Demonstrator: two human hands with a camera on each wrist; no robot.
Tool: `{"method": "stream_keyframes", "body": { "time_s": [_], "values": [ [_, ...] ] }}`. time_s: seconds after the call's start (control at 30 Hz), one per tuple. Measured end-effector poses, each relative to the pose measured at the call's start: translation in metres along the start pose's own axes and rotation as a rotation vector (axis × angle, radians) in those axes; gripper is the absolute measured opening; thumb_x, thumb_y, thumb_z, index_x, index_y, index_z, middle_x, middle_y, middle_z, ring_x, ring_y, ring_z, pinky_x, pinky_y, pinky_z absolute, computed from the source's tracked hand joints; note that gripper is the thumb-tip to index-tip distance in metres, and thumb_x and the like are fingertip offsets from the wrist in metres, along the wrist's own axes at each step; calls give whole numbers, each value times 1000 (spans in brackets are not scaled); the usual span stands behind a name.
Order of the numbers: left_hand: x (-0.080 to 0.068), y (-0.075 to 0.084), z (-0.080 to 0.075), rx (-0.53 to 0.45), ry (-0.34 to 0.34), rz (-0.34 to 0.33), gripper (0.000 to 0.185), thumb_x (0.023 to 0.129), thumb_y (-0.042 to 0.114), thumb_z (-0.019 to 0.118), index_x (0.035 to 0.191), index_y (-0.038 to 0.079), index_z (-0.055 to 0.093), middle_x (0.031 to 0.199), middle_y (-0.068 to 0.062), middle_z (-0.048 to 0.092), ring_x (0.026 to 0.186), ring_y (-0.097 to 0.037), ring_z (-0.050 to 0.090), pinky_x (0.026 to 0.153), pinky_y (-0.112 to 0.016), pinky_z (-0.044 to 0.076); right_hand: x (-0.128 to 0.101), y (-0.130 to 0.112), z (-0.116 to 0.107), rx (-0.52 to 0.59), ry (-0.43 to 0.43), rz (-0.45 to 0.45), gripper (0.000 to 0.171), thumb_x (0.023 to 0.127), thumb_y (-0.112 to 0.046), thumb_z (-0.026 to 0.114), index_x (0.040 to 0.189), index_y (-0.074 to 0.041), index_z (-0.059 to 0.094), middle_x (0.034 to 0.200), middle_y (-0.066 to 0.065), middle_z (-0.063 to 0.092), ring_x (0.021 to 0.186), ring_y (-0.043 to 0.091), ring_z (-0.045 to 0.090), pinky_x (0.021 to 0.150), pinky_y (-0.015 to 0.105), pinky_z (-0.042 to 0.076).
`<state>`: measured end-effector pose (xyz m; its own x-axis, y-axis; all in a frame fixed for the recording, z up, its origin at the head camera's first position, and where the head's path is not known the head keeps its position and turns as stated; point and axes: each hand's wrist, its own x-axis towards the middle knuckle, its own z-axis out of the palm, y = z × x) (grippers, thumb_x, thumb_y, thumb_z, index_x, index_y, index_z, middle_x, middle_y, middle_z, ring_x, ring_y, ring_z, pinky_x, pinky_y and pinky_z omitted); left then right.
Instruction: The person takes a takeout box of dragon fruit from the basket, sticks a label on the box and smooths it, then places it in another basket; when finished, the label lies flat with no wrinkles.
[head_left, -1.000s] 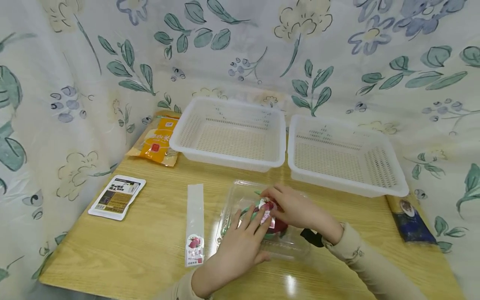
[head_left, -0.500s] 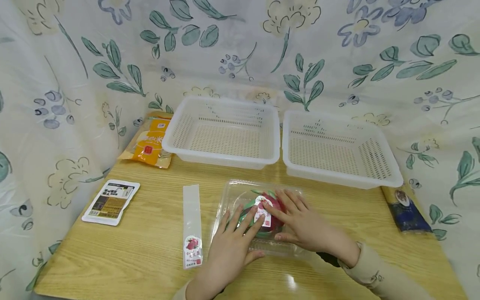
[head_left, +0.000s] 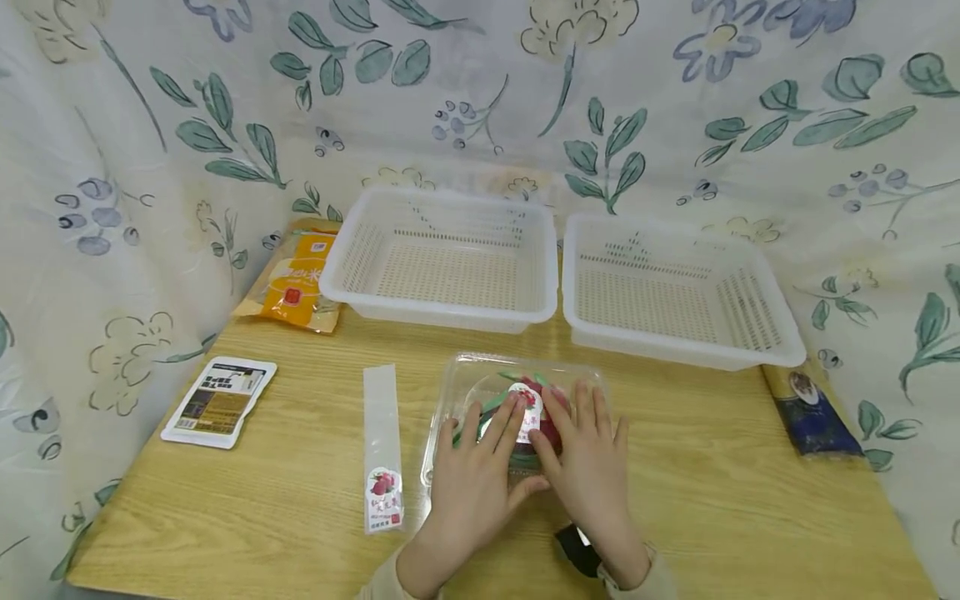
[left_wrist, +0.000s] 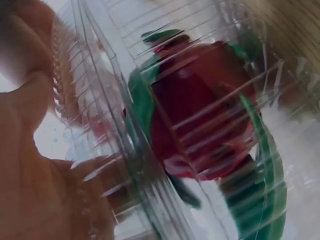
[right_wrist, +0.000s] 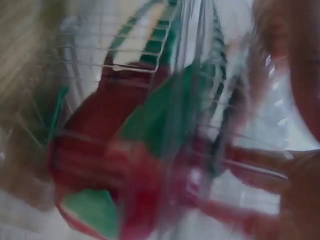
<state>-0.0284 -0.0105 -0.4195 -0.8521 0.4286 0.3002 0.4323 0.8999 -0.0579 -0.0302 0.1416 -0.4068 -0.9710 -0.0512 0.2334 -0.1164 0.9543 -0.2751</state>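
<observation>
A clear plastic clamshell box [head_left: 463,371] stands on the table before me. Inside it lies a red dragon fruit [left_wrist: 195,110] with green scales, also seen through the box wall in the right wrist view. A white label sticker [head_left: 529,419] with a fruit picture sits on the lid. My left hand [head_left: 474,483] rests on the lid's left part, fingers extended, fingertips reaching the label's left edge. From the right, my right hand [head_left: 592,467] lies on the lid with spread fingers, its thumb and index finger by the label. The hands cover much of the box's near side.
Left of the box lies a pale strip [head_left: 382,442] with a fruit label print. Further left is a white flat pouch [head_left: 219,402]. Two white perforated baskets [head_left: 450,315] [head_left: 675,354] stand behind. An orange bag [head_left: 296,283] and a blue packet [head_left: 813,417] lie at the sides.
My right hand has gone from curled fingers at the label to lying spread on the lid, its forearm swinging inward. The left hand stays on the lid. The head view has shifted slightly.
</observation>
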Motion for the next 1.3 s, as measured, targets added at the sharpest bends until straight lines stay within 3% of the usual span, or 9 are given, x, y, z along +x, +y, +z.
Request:
{"method": "stream_keyframes", "body": {
  "time_s": [0.2, 0.43, 0.6, 0.73, 0.83, 0.93, 1.03, 1.13, 1.3],
  "values": [
    [4, -2, 3, -134, 38, -176, 78, 87, 75, 3, 147, 40, 39, 152, -5, 44, 137, -46, 38, 105, -70, 31, 6, -2, 6, 53, 62, 173, 53, 90, -42, 63, 136, -17, 56, 149, 28, 38, 137, 54, 33, 101, 77, 29],
    [5, -15, 3, -275, 25, -315, 68, 86, 68, 50, 144, 34, 45, 157, -16, 32, 130, -53, 43, 94, -73, 40, 1, 16, 3, 230, -43, 247, 66, 94, -38, 59, 149, -10, 37, 160, 23, 16, 139, 54, 26, 101, 71, 34],
    [4, -36, 6, -489, -28, -305, 80, 85, 58, 61, 151, 21, 35, 159, -18, 24, 129, -50, 46, 96, -69, 41, -8, 33, 4, 498, -83, 275, 75, 96, -35, 58, 156, -16, 18, 163, 17, 3, 144, 52, 16, 103, 75, 25],
    [0, -52, 14, -749, -93, -269, 80, 88, 51, 63, 154, 26, 26, 163, -12, 14, 131, -54, 40, 87, -67, 48, -16, 49, 9, 729, -90, 257, 77, 96, -26, 59, 157, -28, 11, 165, 10, 3, 145, 50, 13, 107, 75, 17],
    [-4, -61, 22, -961, -117, -246, 78, 89, 44, 65, 154, 31, 24, 164, -8, 8, 138, -55, 27, 86, -76, 41, -21, 57, 15, 871, -66, 239, 79, 96, -15, 57, 157, -29, 9, 165, 9, 4, 147, 46, 10, 110, 72, 13],
    [-7, -65, 29, -1117, -103, -219, 76, 90, 39, 66, 154, 30, 25, 164, -8, 5, 144, -52, 14, 94, -84, 22, -25, 61, 21, 996, -34, 239, 79, 95, -5, 53, 157, -24, 8, 165, 10, 3, 150, 32, 4, 117, 63, 8],
    [-9, -65, 34, -1221, -62, -212, 77, 89, 36, 67, 153, 25, 27, 164, -9, 5, 146, -48, 10, 100, -82, 14, -27, 60, 26, 1087, 5, 259, 76, 95, -1, 49, 157, -20, 10, 165, 9, 5, 148, 15, 9, 121, 34, 15],
    [-9, -62, 36, -1289, -29, -224, 75, 88, 33, 68, 152, 22, 31, 164, -9, 6, 147, -46, 9, 103, -79, 11, -27, 58, 27, 1161, 30, 267, 74, 95, -1, 47, 157, -19, 12, 164, 10, 5, 141, 2, 19, 109, 13, 26],
    [-10, -59, 28, -1305, -28, -251, 67, 87, 25, 68, 147, 24, 39, 165, -7, 5, 148, -46, 7, 102, -80, 12, -25, 57, 22, 1327, -6, 210, 74, 95, 3, 44, 157, -17, 9, 162, 21, -5, 129, -3, 36, 97, 13, 44]
  ]
}}
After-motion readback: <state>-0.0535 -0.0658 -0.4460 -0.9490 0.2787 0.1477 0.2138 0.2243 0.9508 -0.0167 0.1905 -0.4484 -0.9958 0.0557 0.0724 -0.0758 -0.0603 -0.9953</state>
